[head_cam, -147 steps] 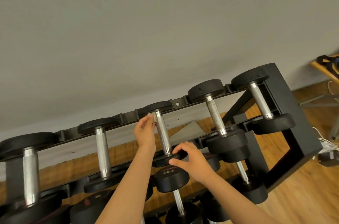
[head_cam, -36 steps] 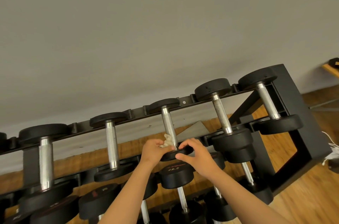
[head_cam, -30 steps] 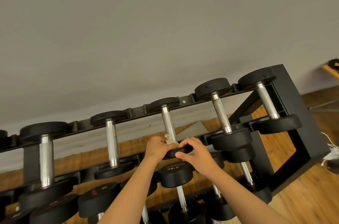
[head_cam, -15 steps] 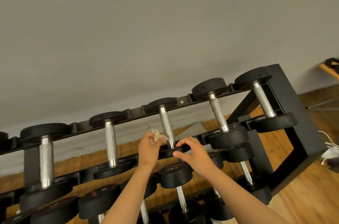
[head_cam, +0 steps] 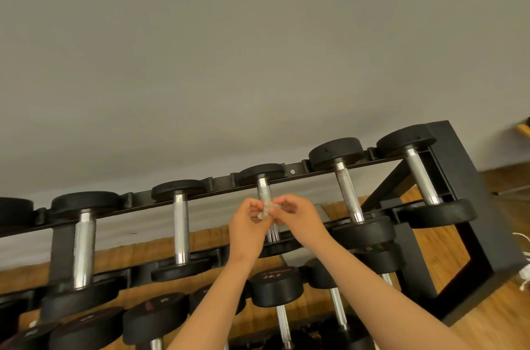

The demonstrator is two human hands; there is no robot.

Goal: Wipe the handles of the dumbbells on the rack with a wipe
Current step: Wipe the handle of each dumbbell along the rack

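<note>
Looking down through the head camera, I'm bringing both hands together in front of the middle dumbbell's handle [head_cam: 263,190] on the top tier of the rack [head_cam: 459,177]. My left hand [head_cam: 246,223] is pinching the crumpled wipe [head_cam: 265,208] from the left, fingers curled in tight, and my right hand [head_cam: 298,216] is pinching its other side. I reckon I'm bunching or refolding it to get a better surface for rubbing the knurled steel. The wipe is sitting right against the handle, about halfway along, with the far head [head_cam: 261,173] parked on the back rail. I can't tell whether the wipe is wrapping round the bar or only hanging in front of it, because my fingers are covering that stretch. My wrists are hiding most of the near head too. The neighbouring dumbbells are lying in their cradles to the left [head_cam: 180,223] and right [head_cam: 348,195], handles bare and easy to reach. The leftmost head is running off the left edge, the lower tier, including the one marked 22.5 [head_cam: 275,286], is getting cut off at the bottom, and something wooden at the far right edge is too cropped to name.
</note>
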